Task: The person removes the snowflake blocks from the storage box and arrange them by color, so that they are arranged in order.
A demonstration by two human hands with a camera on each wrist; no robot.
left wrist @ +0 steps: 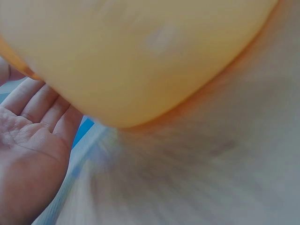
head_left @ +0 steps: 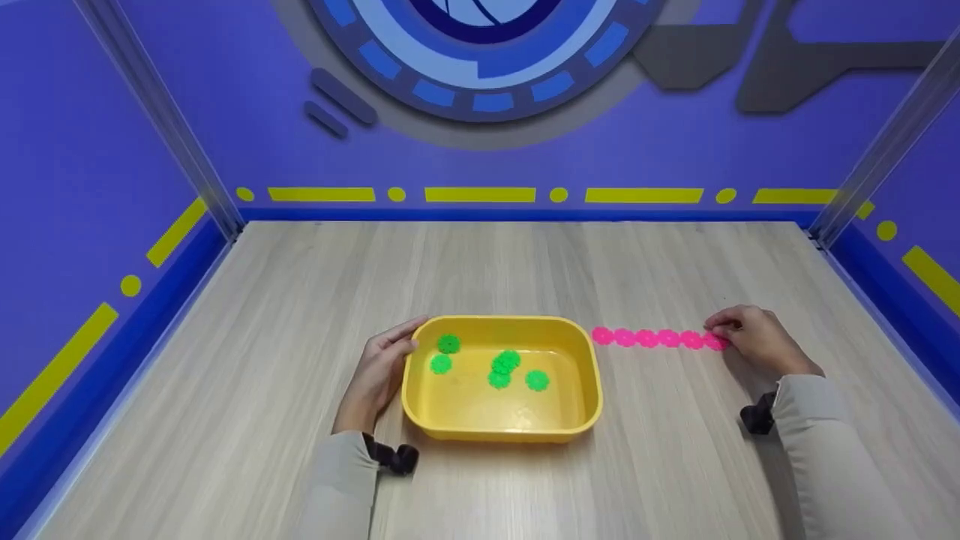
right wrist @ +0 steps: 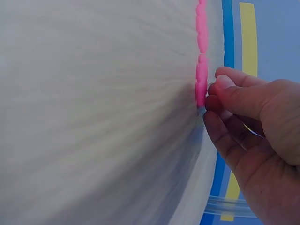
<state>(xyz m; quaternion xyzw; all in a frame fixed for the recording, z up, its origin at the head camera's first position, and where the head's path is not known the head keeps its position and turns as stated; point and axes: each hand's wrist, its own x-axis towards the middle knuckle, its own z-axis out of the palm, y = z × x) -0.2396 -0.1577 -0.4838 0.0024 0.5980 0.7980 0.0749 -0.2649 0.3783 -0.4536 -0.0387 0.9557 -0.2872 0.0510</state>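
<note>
A yellow plastic basin (head_left: 502, 431) stands on the table with several green notched discs (head_left: 537, 380) lying loose inside; some of them overlap near the middle. My left hand (head_left: 377, 373) holds the basin's left side, thumb over the rim and fingers along the outer wall. In the left wrist view those fingers (left wrist: 56, 110) lie fairly straight beside the basin wall. To the right of the basin, several pink notched discs (head_left: 646, 338) form a straight row. At its right end is my right hand (head_left: 761, 341), its bent fingertips close against the last pink disc; nothing shows between thumb and fingers.
The light wood table (head_left: 480, 270) is bounded by blue printed panels (head_left: 480, 169) at the back and both sides. Metal posts (head_left: 176, 112) rise at the back corners. A black wrist camera (head_left: 405, 459) sits close to the basin's lower left corner.
</note>
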